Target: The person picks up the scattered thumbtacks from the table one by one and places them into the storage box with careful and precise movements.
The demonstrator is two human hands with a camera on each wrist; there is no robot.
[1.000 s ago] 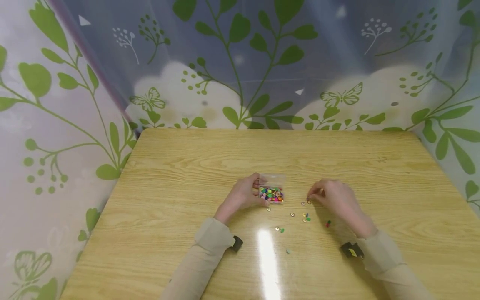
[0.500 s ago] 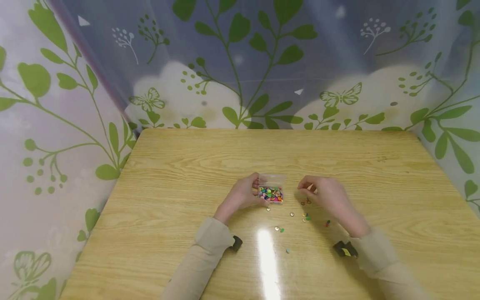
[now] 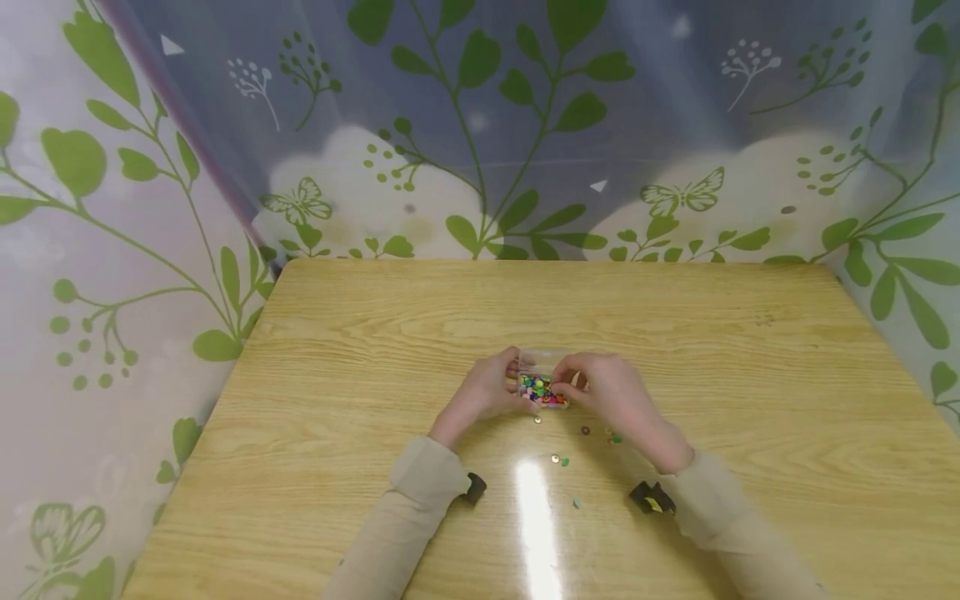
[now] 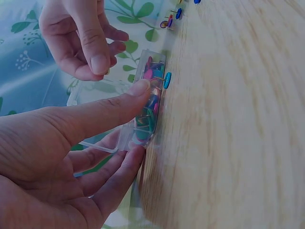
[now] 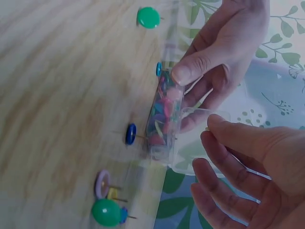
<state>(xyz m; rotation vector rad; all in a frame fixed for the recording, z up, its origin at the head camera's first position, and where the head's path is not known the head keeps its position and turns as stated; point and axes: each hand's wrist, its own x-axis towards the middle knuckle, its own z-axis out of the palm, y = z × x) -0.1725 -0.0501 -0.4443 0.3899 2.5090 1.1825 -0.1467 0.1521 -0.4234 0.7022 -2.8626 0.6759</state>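
Observation:
My left hand (image 3: 483,389) holds a small clear plastic box (image 5: 162,153) on the table, thumb at its near side and fingers behind. The box's hinged lid (image 3: 536,357) stands raised at the back, and thumbtacks in many colours fill the inside. Above the box's right part is my right hand (image 3: 611,392), thumb and index fingertips pinched together. Only a tiny bit of the thumbtack (image 5: 208,129) between them shows in the right wrist view. Close outside the box, a light blue thumbtack (image 5: 158,69) and a dark blue thumbtack (image 5: 131,134) lie on the table.
Several loose thumbtacks are scattered on the wooden table (image 3: 375,325), among them a brass-looking one (image 3: 555,458), a green one (image 3: 566,462) and a pale one (image 3: 576,502) nearer the front. A leaf-patterned curtain (image 3: 420,192) stands behind the table.
My right hand has moved left from the loose thumbtacks to over the box, fingertips pinched. The left hand and the box have stayed in place.

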